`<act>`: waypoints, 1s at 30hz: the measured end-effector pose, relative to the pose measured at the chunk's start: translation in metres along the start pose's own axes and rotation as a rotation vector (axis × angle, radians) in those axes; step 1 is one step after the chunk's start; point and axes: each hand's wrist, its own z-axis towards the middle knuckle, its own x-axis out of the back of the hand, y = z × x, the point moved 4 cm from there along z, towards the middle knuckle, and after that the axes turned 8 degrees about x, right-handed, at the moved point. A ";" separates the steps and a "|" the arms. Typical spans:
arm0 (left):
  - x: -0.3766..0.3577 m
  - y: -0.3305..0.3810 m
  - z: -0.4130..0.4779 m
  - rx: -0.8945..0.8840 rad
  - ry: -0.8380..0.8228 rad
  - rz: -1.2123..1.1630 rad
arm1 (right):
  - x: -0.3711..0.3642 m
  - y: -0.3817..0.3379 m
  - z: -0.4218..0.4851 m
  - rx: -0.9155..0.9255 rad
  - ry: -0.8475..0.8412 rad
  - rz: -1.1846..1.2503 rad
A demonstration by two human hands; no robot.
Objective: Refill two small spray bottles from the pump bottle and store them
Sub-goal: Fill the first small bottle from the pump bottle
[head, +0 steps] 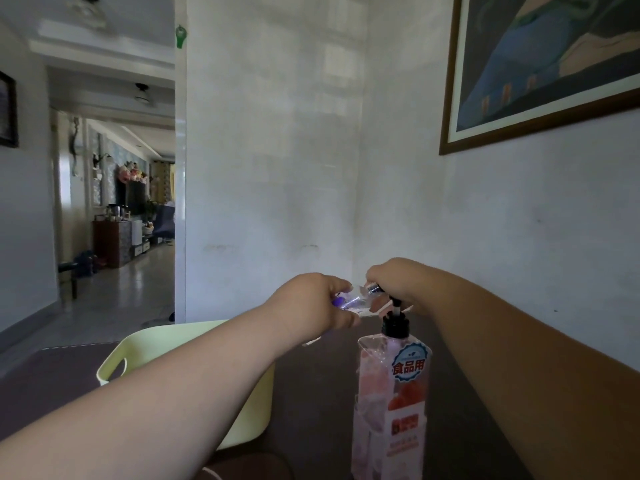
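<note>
A tall clear pump bottle [389, 393] with a black collar and a pink label stands on the dark table. Above it my left hand [311, 301] holds a small clear spray bottle [356, 297] tilted on its side, with a purple part near my fingers. My right hand [398, 280] grips the spray bottle's silver neck end, right over the pump's stem [394, 306]. The pump's head is hidden under my right hand. Only one small spray bottle shows.
A pale yellow plastic basket [145, 344] sits on the dark table [322, 393] under my left forearm. White walls close in ahead and on the right, with a framed picture [540, 64] up high. A corridor opens at the left.
</note>
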 end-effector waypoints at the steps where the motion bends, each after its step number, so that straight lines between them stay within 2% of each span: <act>1: -0.001 0.000 0.000 0.001 -0.001 0.002 | -0.001 0.002 0.002 -0.006 0.005 0.039; 3: -0.002 -0.002 0.001 0.004 0.000 -0.009 | -0.004 0.004 0.004 -0.003 -0.010 0.046; 5: -0.003 -0.004 0.001 0.007 -0.004 -0.037 | -0.007 0.006 0.007 0.076 -0.037 -0.110; 8: -0.010 -0.005 -0.001 -0.011 -0.036 -0.045 | -0.013 0.010 0.008 0.144 0.007 -0.246; 11: -0.016 -0.005 -0.004 -0.020 -0.044 -0.069 | -0.019 0.014 0.009 0.187 -0.038 -0.381; 16: -0.014 -0.005 -0.004 -0.029 -0.020 -0.027 | -0.017 0.016 0.008 0.125 0.035 -0.321; 24: -0.004 -0.003 -0.001 -0.015 0.011 -0.046 | -0.001 0.004 0.012 -0.019 0.012 0.071; 26: -0.003 -0.002 0.000 -0.019 0.007 -0.033 | 0.000 0.005 0.012 -0.028 -0.009 0.061; 30: -0.004 -0.002 0.000 -0.021 0.006 -0.019 | -0.004 0.007 0.012 0.072 -0.025 -0.053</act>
